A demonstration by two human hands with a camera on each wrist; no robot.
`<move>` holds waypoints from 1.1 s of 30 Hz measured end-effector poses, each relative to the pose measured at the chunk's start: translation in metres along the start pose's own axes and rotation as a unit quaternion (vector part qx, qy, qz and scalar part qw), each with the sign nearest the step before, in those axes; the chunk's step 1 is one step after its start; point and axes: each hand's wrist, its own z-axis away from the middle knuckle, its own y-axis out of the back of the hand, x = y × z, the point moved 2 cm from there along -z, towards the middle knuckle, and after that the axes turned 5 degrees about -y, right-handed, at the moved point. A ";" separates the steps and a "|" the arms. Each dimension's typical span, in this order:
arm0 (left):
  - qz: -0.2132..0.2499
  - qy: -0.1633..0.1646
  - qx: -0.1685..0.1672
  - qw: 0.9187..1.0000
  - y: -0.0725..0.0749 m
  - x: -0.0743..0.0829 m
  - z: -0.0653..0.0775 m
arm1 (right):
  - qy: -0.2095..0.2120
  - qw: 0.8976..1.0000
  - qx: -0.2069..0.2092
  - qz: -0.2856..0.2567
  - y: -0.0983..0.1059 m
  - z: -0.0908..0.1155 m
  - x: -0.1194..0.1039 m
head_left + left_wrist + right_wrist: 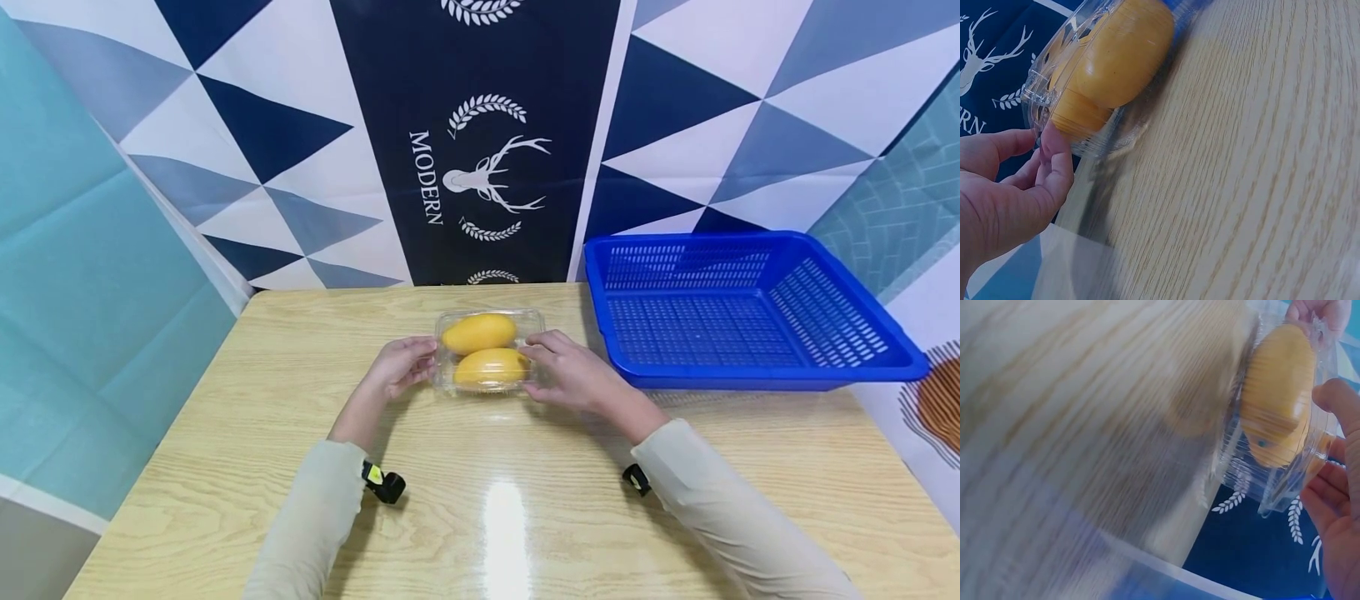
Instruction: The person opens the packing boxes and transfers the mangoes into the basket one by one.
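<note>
A clear plastic clamshell box (529,319) sits on the wooden table with its lid over two yellow mangoes (480,332), one behind the other. At the box's left end, my left hand (405,365) pinches the rim between thumb and fingertips; the left wrist view shows this close up. My right hand (570,371) grips the opposite end. In the right wrist view its thumb (1335,400) lies on the lid while the other fingers (1329,487) curl round the end wall. Part of that end is hidden behind the right hand.
To the right of the box stands a blue plastic basket (750,375) with slotted walls, near the table's back edge. A patterned cloth (495,75) with a deer print hangs right behind the table (465,475). Small black cameras (390,487) are strapped to both wrists.
</note>
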 end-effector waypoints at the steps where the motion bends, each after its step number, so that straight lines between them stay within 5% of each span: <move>1: 0.000 0.001 0.000 1.000 0.000 0.000 0.000 | 0.002 1.000 0.000 0.003 0.000 0.000 0.000; 18: 0.005 -0.006 0.000 1.000 0.001 -0.002 -0.004 | 0.023 0.999 0.014 0.018 0.002 -0.001 -0.002; 33: 0.013 -0.007 -0.009 1.000 0.001 -0.001 -0.001 | 0.116 0.982 0.108 0.104 -0.005 -0.001 -0.004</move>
